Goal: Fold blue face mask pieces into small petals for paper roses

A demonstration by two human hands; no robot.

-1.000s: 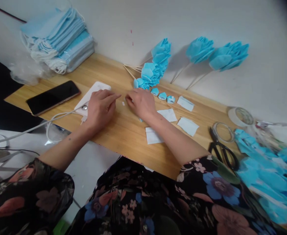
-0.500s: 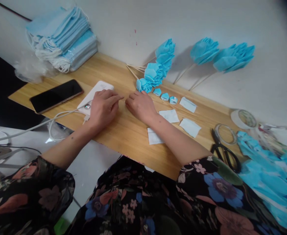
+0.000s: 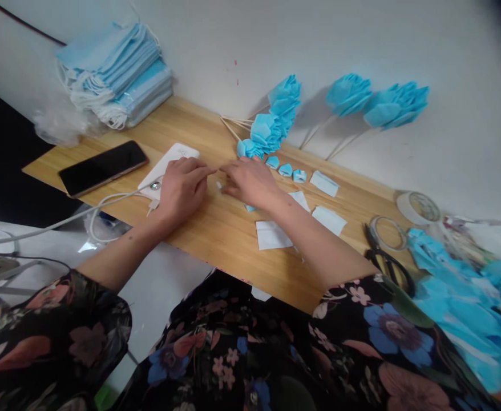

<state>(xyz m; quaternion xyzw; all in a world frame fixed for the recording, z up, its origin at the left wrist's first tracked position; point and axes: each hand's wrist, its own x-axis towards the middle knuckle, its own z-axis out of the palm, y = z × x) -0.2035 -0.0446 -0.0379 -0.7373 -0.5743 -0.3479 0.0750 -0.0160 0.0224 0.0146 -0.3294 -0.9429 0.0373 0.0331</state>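
Note:
My left hand point(image 3: 184, 185) rests on the wood beside a white power bank point(image 3: 176, 152), its index finger stretched to the right and the others loosely bent. Nothing shows in it. Close by, my right hand point(image 3: 250, 180) lies palm down over the table, thumb apart from the fingers. A tiny white scrap point(image 3: 219, 185) sits near its thumb, and a bit of blue material point(image 3: 249, 208) peeks out below the palm. Just past this hand are several small folded blue pieces point(image 3: 285, 170) and blue fabric flowers point(image 3: 266, 132) on sticks. Pale cut rectangles point(image 3: 273, 235) lie around the right forearm.
On the left are a phone point(image 3: 104, 167), a cable point(image 3: 85, 213) and a stack of masks point(image 3: 117, 68). More blue flowers point(image 3: 396, 105) lean against the wall. Black scissors point(image 3: 390, 265), tape rolls point(image 3: 418, 207) and blue cloth point(image 3: 460, 308) are at right.
My right hand has opened out, its thumb moving away from the fingers; the white scrap and blue bit now show by it. My left hand stays put. The view shifts slightly.

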